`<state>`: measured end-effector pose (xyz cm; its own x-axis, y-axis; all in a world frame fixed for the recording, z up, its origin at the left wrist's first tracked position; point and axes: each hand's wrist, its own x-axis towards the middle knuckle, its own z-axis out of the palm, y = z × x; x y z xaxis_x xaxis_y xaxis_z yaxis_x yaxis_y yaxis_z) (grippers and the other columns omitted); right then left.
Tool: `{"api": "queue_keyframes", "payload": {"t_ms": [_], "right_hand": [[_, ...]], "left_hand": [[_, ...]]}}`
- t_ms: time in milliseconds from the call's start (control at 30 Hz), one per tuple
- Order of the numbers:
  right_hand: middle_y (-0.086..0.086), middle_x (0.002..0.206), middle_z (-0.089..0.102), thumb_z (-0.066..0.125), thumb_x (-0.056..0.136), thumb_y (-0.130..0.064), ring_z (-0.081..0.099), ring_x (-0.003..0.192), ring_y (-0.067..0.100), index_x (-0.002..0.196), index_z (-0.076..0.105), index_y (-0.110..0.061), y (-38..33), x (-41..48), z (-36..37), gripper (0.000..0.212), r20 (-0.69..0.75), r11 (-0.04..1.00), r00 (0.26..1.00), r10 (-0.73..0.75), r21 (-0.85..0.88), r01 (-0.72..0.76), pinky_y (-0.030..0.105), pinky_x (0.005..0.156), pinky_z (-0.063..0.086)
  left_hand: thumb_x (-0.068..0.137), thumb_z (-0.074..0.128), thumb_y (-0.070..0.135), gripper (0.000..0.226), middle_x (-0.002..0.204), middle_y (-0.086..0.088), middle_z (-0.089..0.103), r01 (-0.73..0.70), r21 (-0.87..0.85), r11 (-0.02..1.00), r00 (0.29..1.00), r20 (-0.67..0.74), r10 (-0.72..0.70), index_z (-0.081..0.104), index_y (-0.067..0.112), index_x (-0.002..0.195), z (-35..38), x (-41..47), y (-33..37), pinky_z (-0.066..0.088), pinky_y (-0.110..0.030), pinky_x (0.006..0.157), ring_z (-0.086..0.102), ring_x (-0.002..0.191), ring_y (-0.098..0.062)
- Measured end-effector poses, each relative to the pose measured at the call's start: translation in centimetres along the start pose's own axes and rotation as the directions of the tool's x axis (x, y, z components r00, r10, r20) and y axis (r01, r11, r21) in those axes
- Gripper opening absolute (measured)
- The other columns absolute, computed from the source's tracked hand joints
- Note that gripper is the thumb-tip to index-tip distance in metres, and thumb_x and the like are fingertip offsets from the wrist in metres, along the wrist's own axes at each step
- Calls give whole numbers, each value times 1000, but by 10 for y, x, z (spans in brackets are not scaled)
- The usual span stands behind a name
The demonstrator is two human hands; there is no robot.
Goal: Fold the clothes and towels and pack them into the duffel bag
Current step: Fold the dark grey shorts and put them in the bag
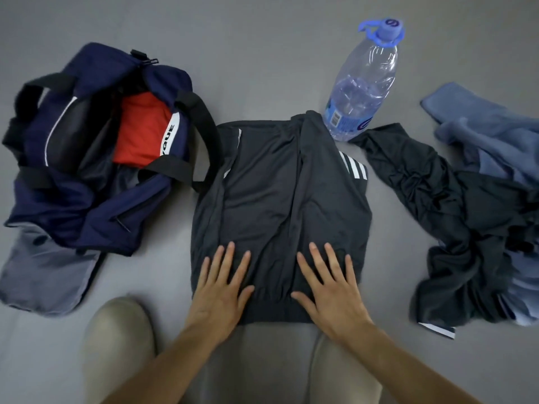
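Grey and smooth, the floor fills the whole view, and the person seems to be kneeling on it, with pale knees at the bottom.

On the left lies the navy duffel bag, unzipped and open wide. A red piece of clothing is already packed inside it. In the middle lies a dark jacket with white stripes, with its sides folded in so it makes a neat block. On the right sits a crumpled heap of dark clothes mixed with a blue towel, not yet folded. A big clear water bottle with a blue cap stands just behind the jacket.

The left hand and the right hand both lie flat on the near end of the jacket. The fingers are spread out and open, pressing down, not gripping anything.

The step in hand looks like smoothing the jacket partway through folding it. Next, the person would likely need to pinch the near edge, fold it over away from the body, then lift the bundle into the bag beside the red piece.
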<state>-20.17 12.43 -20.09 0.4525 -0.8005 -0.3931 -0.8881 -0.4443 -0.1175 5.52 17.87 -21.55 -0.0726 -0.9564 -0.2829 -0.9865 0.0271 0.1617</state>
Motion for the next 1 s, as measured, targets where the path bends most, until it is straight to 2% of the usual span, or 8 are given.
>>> {"api": "queue_keyframes", "payload": {"t_ms": [167, 367, 467, 567, 633, 733, 833, 1000], "right_hand": [[7, 164, 24, 28, 93, -73, 19, 151, 35, 157, 29, -25, -6, 2, 5, 80, 56, 997, 997, -56, -53, 59, 65, 111, 17], [2, 149, 51, 31, 93, -74, 59, 126, 31, 141, 55, -32, -34, 3, -23, 68, -87, 973, 988, -124, 185, 138, 49, 88, 56], [4, 148, 53, 37, 102, -54, 57, 127, 27, 141, 56, -25, 17, 54, -55, 52, -341, 945, 937, 72, 324, 45, 46, 98, 51], [11, 160, 34, 28, 105, -44, 32, 147, 31, 154, 35, -22, 89, 116, -79, 54, -283, 938, 932, 226, 321, -130, 49, 118, 30], [8, 165, 19, 24, 107, -40, 14, 153, 28, 158, 23, -27, 120, 144, -80, 53, -143, 943, 959, 245, 267, -201, 46, 124, 15], [10, 149, 43, 46, 103, -35, 36, 139, 34, 145, 47, -24, 134, 153, -79, 44, -226, 950, 946, 233, 263, -171, 44, 113, 31], [9, 115, 59, 61, 95, -32, 55, 107, 33, 123, 56, -17, 125, 154, -86, 32, -227, 888, 917, 327, 405, -216, 40, 90, 43], [11, 103, 67, 60, 89, -19, 60, 99, 35, 107, 58, -15, 113, 168, -104, 19, -17, 773, 919, 393, 548, -320, 35, 80, 43]], "left_hand": [[100, 11, 65, 74, 168, -12, 7, 237, 43, 970, 969, 60, -240, 17, 23, 161, 14, -26, -59, 4, -46, 122, 14, 153, -35], [97, 11, 69, 74, 164, -14, 25, 238, 10, 971, 965, 107, -237, 13, 31, 160, -1, -35, -69, 14, -52, 120, 30, 146, -40], [98, 12, 67, 72, 168, -3, 12, 180, -31, 983, 982, 57, -178, 12, 32, 161, -9, -29, -40, 0, -39, 123, 17, 152, -32], [98, 31, 59, 68, 161, -6, 31, 41, -93, 995, 999, -24, -43, 25, 29, 158, -10, -14, 16, 15, -42, 120, 26, 149, -32], [89, 48, 51, 60, 140, -4, 49, -17, -150, 989, 999, -45, 11, 45, 28, 144, -10, -4, 62, 42, -45, 101, 55, 119, -35], [77, 52, 56, 47, 102, 0, 55, 2, -183, 983, 996, 89, 14, 53, 28, 114, -9, 5, 121, 54, -36, 63, 62, 76, -26], [62, 59, 71, 62, 88, -1, 60, 56, -145, 988, 955, 297, -11, 51, 26, 104, -1, 9, 148, 53, -37, 54, 60, 69, -25], [31, 93, 50, 84, 82, 4, 61, 96, -120, 988, 957, 284, -58, 48, 27, 99, -1, 4, 147, 52, -34, 51, 61, 65, -19]]}}
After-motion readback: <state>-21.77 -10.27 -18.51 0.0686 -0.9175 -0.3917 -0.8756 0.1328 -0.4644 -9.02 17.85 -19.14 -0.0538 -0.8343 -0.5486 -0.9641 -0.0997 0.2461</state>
